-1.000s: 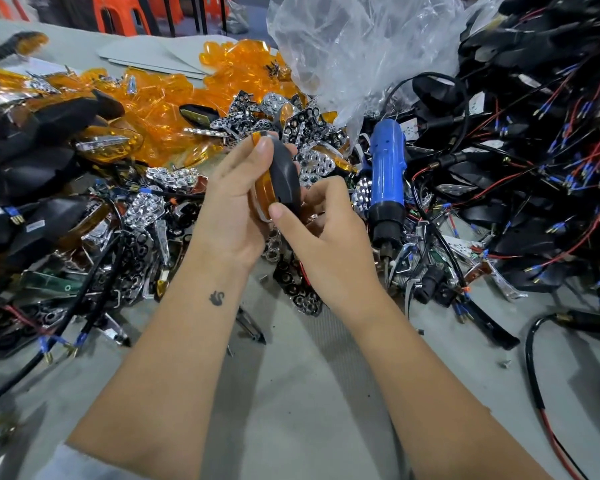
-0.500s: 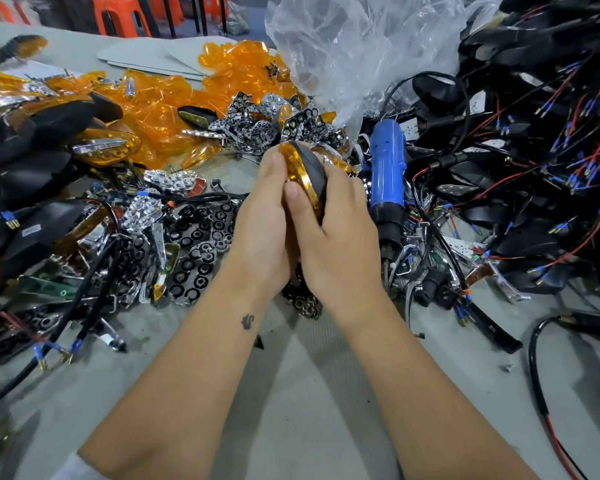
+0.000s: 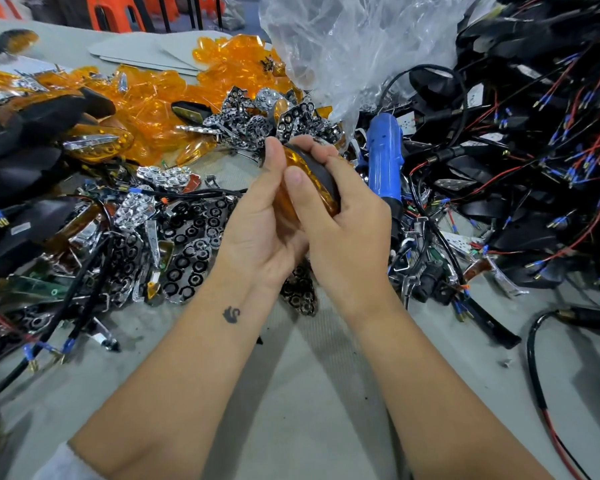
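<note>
My right hand grips a lamp: its fingers curl over the black shell from behind, and its thumb lies across the amber lens. My left hand does not clasp. Its fingers lie nearly straight, flat against the lens face, and its thumb is hidden.

The lamp sits between my two palms, edge toward me, raised off the bench, just left of the blue screwdriver. Its long axis runs from my fingertips down toward the heel of my right hand, slanting toward the screwdriver as it comes nearer me. The lens faces left and the shell faces right, so the seam between them faces up at me.

I judge the next move to be a squeeze across that seam, left palm against right fingers. The right hand has the firmer hold and would steady the lamp.

Left of the screwdriver, beyond the lamp, lie chrome reflectors and a heap of loose amber lenses. Behind the screwdriver is a clear bag. To its right are black housings with red and blue wires.
</note>
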`<state>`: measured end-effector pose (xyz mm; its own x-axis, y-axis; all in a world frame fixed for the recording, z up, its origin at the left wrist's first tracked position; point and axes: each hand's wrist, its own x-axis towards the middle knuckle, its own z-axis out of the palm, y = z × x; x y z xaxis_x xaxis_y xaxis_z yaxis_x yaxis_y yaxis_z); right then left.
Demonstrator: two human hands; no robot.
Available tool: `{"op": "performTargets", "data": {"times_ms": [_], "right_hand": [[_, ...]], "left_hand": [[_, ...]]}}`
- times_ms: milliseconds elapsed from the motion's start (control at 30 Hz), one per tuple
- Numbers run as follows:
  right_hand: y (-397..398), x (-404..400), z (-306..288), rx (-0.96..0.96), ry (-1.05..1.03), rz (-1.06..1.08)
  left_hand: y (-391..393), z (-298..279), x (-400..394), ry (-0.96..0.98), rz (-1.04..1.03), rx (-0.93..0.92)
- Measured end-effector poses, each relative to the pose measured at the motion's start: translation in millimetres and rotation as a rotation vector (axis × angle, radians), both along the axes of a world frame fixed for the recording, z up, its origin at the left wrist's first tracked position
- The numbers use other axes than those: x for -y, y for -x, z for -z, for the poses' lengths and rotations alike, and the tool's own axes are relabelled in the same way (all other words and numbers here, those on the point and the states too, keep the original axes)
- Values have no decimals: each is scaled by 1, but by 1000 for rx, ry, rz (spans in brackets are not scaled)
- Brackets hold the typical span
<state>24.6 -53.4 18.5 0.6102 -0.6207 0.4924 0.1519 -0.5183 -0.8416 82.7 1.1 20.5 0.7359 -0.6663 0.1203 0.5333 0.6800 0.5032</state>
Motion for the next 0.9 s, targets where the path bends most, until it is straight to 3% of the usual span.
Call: {"op": "performTargets", "data": {"times_ms": [200, 500, 733, 900], "right_hand": [[-1, 2, 1, 29, 45, 4], [-1, 14, 6, -190, 366, 266], [1, 16, 6, -233, 386, 283], [3, 17, 4, -254, 442, 274]], "left_hand": [[1, -5, -1, 72, 41, -17], [-4, -4, 0, -304, -176, 72], [-1, -2, -2, -334, -107, 226], [-4, 0, -3, -385, -146, 212]]}}
